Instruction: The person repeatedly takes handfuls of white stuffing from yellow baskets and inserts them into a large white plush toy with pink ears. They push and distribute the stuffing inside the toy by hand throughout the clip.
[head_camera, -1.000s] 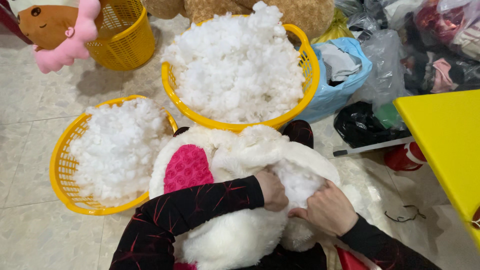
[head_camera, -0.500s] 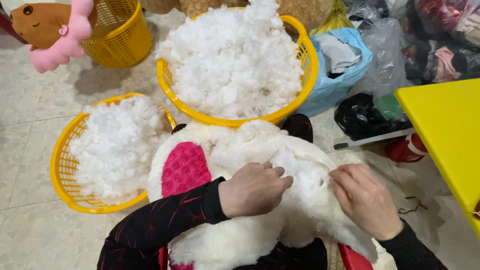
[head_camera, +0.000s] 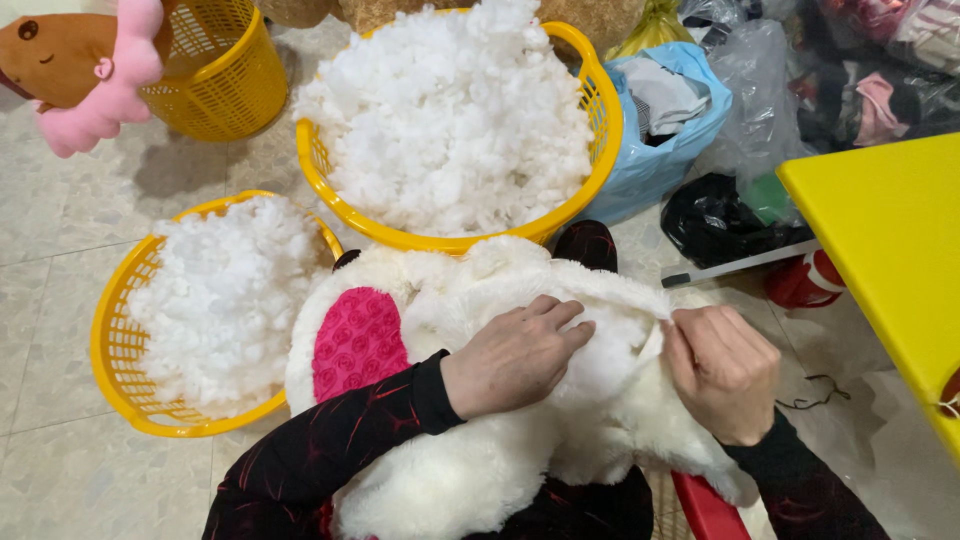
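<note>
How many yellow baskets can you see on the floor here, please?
3: one full of white stuffing at top centre, one with stuffing at left, one at upper left. Others may lie out of view.

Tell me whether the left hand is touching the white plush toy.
Touching: the head view shows the left hand lying flat on the white plush toy, fingers pressed into its fur.

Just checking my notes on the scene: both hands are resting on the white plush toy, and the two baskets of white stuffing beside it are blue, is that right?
Not quite: the head view shows the two baskets of white stuffing are yellow, not blue. The rest holds: the left hand and right hand both rest on the white plush toy.
</note>
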